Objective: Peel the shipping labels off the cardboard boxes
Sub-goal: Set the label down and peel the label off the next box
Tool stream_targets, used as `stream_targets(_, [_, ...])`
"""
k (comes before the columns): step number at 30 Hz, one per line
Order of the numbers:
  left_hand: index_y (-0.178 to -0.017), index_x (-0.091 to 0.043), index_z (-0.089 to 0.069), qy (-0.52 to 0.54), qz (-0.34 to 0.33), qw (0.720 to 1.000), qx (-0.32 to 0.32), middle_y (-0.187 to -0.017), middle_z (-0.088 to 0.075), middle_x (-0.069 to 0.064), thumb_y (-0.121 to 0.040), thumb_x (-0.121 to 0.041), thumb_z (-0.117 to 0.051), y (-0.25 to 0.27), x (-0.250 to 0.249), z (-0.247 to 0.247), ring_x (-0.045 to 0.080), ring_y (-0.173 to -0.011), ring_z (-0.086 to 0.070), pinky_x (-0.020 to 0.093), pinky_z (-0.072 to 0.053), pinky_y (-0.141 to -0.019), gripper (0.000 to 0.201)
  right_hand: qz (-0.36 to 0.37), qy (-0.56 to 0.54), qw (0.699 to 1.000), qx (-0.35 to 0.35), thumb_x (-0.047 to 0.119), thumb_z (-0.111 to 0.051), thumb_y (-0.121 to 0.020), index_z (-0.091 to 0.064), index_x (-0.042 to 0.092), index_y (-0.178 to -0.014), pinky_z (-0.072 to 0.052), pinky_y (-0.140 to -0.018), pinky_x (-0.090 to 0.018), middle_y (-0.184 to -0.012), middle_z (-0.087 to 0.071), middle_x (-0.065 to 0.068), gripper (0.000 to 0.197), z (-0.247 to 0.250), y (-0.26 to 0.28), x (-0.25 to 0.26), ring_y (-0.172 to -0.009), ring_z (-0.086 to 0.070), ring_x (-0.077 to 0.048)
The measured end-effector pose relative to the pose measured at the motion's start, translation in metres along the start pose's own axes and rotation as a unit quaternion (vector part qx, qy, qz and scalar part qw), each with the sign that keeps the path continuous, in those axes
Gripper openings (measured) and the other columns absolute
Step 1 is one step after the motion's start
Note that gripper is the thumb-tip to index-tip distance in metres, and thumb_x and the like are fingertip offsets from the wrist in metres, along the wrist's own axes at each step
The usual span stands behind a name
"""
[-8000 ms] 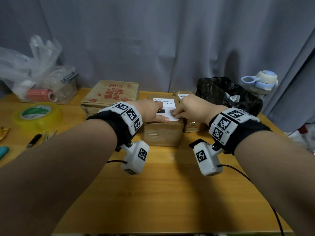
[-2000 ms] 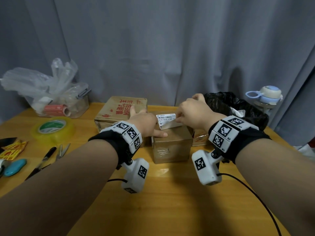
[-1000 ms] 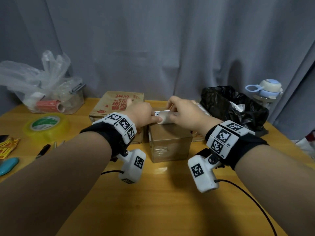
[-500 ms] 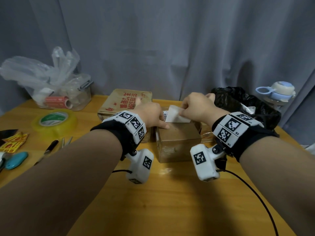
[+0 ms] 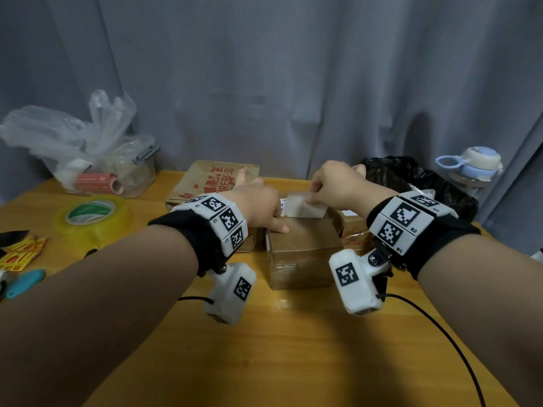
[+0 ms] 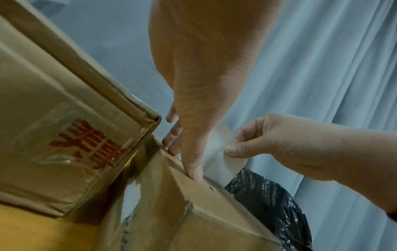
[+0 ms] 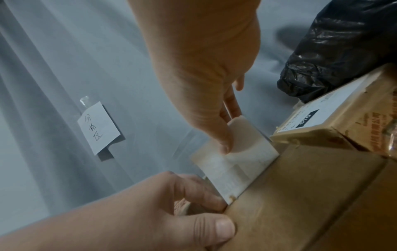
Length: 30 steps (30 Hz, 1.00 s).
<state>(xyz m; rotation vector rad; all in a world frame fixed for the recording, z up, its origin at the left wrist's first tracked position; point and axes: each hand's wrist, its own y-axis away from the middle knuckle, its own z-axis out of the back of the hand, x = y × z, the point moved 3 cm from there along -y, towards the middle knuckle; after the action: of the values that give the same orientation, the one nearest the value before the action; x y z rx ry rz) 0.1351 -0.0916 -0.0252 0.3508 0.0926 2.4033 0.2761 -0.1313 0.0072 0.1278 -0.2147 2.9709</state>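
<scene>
From the head view, the small brown cardboard box (image 5: 304, 248) stands mid-worktop (image 5: 293, 362). The right hand (image 5: 338, 186) pinches the white rectangular shipping label (image 5: 302, 205), which stands lifted off the near part of the box top with its blank underside toward the camera; only its far edge seems attached. The left hand (image 5: 258, 207) lies on the box's left top edge, fingers mostly straight, thumb pressed down. So this label looks nearly off. A flat brown cardboard box with red print (image 5: 214, 180) sits behind on the left; no label shows on it.

From the left wrist view, the left thumb presses the box's top beside the label's root, while the right thumb and forefinger nip the raised label.

From the right wrist view, a second brown cardboard box with a white printed label (image 7: 335, 118) sits just beside the first, its label flat and untouched, so at least one peel remains.
</scene>
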Motion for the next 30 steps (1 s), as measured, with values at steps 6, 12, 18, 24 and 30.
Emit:
stream_targets(6, [-0.097,-0.028,-0.067,0.025,0.01,1.0,0.012,-0.111,-0.06,-0.004,-0.082,-0.067,-0.048,-0.001,-0.002,0.0,0.025,-0.135,-0.029,0.062,0.006,-0.112,0.047,-0.047,-0.076,0.996,0.002,0.027,-0.066,-0.08,-0.074,0.01,-0.086,-0.032,-0.086,-0.036,-0.094,-0.069,-0.003,0.02,-0.005,-0.002,-0.011,-0.098,-0.059,-0.022])
stream_targets(12, [-0.088,-0.025,-0.066,0.074,0.014,0.997,-0.011,-0.1,-0.063,-0.003,-0.08,-0.067,-0.051,-0.004,0.001,-0.008,0.025,-0.128,-0.037,0.063,0.006,-0.112,0.045,0.007,-0.167,0.984,0.059,0.02,-0.075,-0.075,-0.071,0.016,-0.072,-0.052,-0.076,-0.031,-0.084,-0.067,-0.002,0.006,-0.004,0.017,-0.012,-0.083,-0.061,-0.016])
stream_targets(18, [-0.082,-0.025,-0.059,0.073,0.022,0.997,-0.013,-0.093,-0.059,-0.003,-0.082,-0.067,-0.049,0.0,-0.001,-0.007,0.025,-0.121,-0.043,0.063,0.003,-0.112,0.043,0.001,-0.179,0.984,-0.003,0.023,-0.07,-0.075,-0.064,0.027,-0.057,-0.054,-0.084,-0.046,-0.078,-0.07,-0.002,0.019,-0.009,0.023,-0.018,-0.083,-0.064,-0.019])
stream_targets(24, [-0.099,-0.021,-0.065,0.054,0.029,0.998,-0.007,-0.105,-0.064,0.0,-0.083,-0.068,-0.045,0.003,-0.003,-0.005,0.026,-0.121,-0.045,0.063,0.0,-0.112,0.054,-0.043,-0.211,0.976,-0.029,0.026,-0.074,-0.075,-0.059,0.029,-0.05,-0.045,-0.094,-0.052,-0.067,-0.062,0.012,0.029,-0.01,0.023,-0.033,-0.089,-0.063,-0.02])
stream_targets(30, [-0.098,-0.02,-0.063,0.055,0.031,0.998,-0.005,-0.103,-0.065,0.0,-0.078,-0.08,-0.034,0.006,-0.009,-0.003,0.026,-0.118,-0.047,0.063,-0.001,-0.11,0.07,-0.062,-0.26,0.963,-0.032,0.02,-0.073,-0.078,-0.07,0.002,-0.072,-0.051,-0.084,-0.04,-0.078,-0.068,-0.009,0.019,-0.012,0.022,-0.042,-0.084,-0.063,-0.022])
